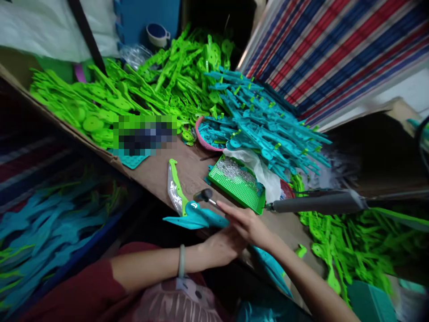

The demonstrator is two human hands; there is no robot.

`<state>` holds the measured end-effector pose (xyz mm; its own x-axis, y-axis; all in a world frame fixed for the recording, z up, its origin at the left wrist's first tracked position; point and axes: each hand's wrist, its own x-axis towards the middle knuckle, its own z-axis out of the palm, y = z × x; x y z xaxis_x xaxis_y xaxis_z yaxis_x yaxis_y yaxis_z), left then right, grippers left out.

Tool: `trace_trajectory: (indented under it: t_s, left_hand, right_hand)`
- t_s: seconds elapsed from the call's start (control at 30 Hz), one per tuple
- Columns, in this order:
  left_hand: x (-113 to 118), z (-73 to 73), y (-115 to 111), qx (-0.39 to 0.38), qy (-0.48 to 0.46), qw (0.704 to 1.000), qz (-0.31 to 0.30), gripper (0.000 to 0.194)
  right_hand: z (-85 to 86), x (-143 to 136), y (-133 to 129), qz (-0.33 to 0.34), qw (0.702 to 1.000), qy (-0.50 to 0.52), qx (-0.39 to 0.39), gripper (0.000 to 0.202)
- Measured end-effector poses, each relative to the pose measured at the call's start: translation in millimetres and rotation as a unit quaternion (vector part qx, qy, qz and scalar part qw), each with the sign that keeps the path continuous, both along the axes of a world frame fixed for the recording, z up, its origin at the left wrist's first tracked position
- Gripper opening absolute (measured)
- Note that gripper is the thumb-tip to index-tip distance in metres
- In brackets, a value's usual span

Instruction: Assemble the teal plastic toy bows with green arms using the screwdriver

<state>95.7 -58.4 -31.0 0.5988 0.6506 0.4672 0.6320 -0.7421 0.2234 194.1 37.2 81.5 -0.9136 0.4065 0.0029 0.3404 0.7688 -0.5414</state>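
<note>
My left hand is closed around a long blue plastic part near the table's front edge. In my right hand, just above the left one, is a small hammer, its dark head over the blue part. A green part with a silvery blade lies just beyond the blue part. Farther back sits a green perforated tray holding many small metal pieces, with a white plastic bag at its right side.
Green parts are heaped at the back left, blue parts behind the tray. A pink-rimmed bowl holds small blue pieces. A grey cylindrical tool juts in from the right. More green parts lie at the right.
</note>
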Motion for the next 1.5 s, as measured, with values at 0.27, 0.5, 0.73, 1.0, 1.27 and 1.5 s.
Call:
trace_trajectory:
  t_s: [0.27,0.5,0.73,1.0,1.27,1.5]
  left_hand:
    - [-2,1.7,-10,-0.029,0.047,0.998,0.024,0.045]
    - [-12,16.1,5,-0.019,0.024,0.999,0.017,0.053]
    - [-13,18.5,15,0.009,0.054,0.999,0.001,0.044]
    - [-12,17.2,19,0.057,0.050,0.997,-0.007,0.043]
    - [-15,12.3,22,0.073,0.047,0.996,-0.012,0.048]
    - [-11,17.0,29,0.050,0.035,0.998,-0.006,0.044]
  right_hand:
    - [20.0,20,-21,-0.049,0.995,-0.080,-0.028,0.057]
    - [47.8,156,-108,-0.399,0.916,0.041,0.021,0.047]
    - [-16.9,189,-194,-0.580,0.811,0.072,0.023,0.048]
    - [-34.9,224,-152,-0.677,0.734,0.039,0.039,0.053]
    - [-40.5,269,-108,-0.645,0.738,-0.160,0.118,0.052]
    - [-28.0,271,-35,-0.486,0.832,-0.213,0.161,0.046]
